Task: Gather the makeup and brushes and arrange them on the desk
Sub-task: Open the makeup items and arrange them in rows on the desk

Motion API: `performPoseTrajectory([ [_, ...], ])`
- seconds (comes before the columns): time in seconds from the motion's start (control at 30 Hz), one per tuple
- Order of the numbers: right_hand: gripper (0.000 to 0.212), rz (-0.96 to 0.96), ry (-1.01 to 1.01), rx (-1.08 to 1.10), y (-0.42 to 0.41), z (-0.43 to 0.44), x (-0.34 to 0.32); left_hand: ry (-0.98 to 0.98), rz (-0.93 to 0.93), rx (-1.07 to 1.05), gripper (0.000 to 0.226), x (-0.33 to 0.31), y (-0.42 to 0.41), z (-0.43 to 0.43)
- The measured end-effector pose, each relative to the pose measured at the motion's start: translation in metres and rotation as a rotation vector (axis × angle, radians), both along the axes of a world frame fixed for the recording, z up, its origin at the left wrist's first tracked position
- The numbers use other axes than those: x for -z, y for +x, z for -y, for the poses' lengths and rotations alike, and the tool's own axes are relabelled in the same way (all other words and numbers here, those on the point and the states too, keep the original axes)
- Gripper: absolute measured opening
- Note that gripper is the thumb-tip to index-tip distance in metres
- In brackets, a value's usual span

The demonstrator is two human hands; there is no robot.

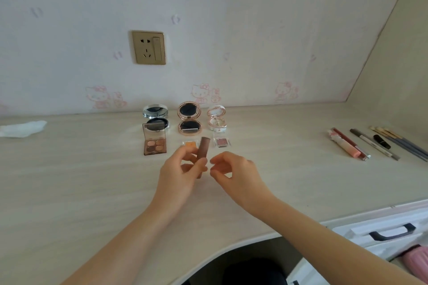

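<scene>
Behind the table, the wall (pixel 231 18) fills the upper half of the view, papered pale with faint pink cartoon cats, and a gold socket (pixel 149 47) sits on it left of centre. The table (pixel 81 180) itself is light wood grain, curving in at the near edge, with a white drawer unit and its dark handle (pixel 392 232) at the lower right. Both bare forearms reach in from below to the middle of the table. The left hand (pixel 179 173) has its grip closed around a brown tube (pixel 203 147), which stands tilted with its top end clear above the fingers. The right hand (pixel 236 171) hovers just beside it, fingers loosely curled with thumb and forefinger apart, holding nothing. A crumpled white tissue (pixel 23 128) lies far off at the left edge. Against the wall stand three open compacts in a row: a silver one (pixel 156 117), a gold one (pixel 190 118) and a white one (pixel 217 119). Just in front of the silver one lies an open eyeshadow palette (pixel 154 140) with four shades. Well apart at the right, a pink tube (pixel 346 146), a grey pen (pixel 372 143), a short black tube (pixel 382 141) and several brushes (pixel 398 140) lie side by side. Smallest are an orange pan (pixel 190 144) and a pink pan (pixel 222 142), either side of the brown tube's top.
</scene>
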State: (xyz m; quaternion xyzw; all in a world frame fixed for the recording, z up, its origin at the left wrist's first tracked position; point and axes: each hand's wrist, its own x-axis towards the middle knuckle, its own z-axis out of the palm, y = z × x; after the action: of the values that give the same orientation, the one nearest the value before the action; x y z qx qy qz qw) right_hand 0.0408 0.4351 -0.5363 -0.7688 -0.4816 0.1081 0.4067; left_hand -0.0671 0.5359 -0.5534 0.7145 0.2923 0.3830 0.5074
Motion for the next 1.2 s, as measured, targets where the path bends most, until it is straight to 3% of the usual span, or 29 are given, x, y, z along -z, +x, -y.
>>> performPoseTrajectory([
  [0.17, 0.047, -0.037, 0.001, -0.025, 0.010, -0.001, -0.014, 0.492, -0.149, 0.051, 0.018, 0.003, -0.003, -0.001],
  [0.23, 0.040, 0.005, -0.026, -0.061, 0.014, -0.002, -0.014, 0.600, -0.193, 0.097, 0.016, 0.002, -0.003, 0.000],
  [0.33, 0.022, 0.167, -0.111, -0.133, 0.020, -0.001, -0.012, 0.652, -0.261, 0.149, 0.018, 0.004, -0.004, 0.001],
  [0.5, 0.024, 0.399, -0.192, -0.232, 0.028, 0.001, -0.006, 0.689, -0.457, 0.170, 0.021, 0.005, -0.006, -0.001],
  [0.6, 0.028, 0.588, -0.205, -0.225, 0.029, 0.002, -0.003, 0.859, -0.549, 0.184, 0.015, 0.010, -0.003, -0.004],
  [0.73, 0.019, 0.853, -0.132, -0.237, 0.031, 0.000, 0.005, 1.041, -0.606, 0.076, 0.028, 0.015, -0.001, -0.008],
  [0.87, 0.011, 0.902, -0.032, -0.222, 0.035, -0.003, 0.012, 1.148, -0.649, 0.015, 0.029, 0.013, -0.003, -0.008],
  [1.2, 0.027, 0.911, -0.010, -0.226, 0.038, 0.002, 0.019, 1.105, -0.651, 0.133, 0.025, 0.008, -0.007, -0.012],
])
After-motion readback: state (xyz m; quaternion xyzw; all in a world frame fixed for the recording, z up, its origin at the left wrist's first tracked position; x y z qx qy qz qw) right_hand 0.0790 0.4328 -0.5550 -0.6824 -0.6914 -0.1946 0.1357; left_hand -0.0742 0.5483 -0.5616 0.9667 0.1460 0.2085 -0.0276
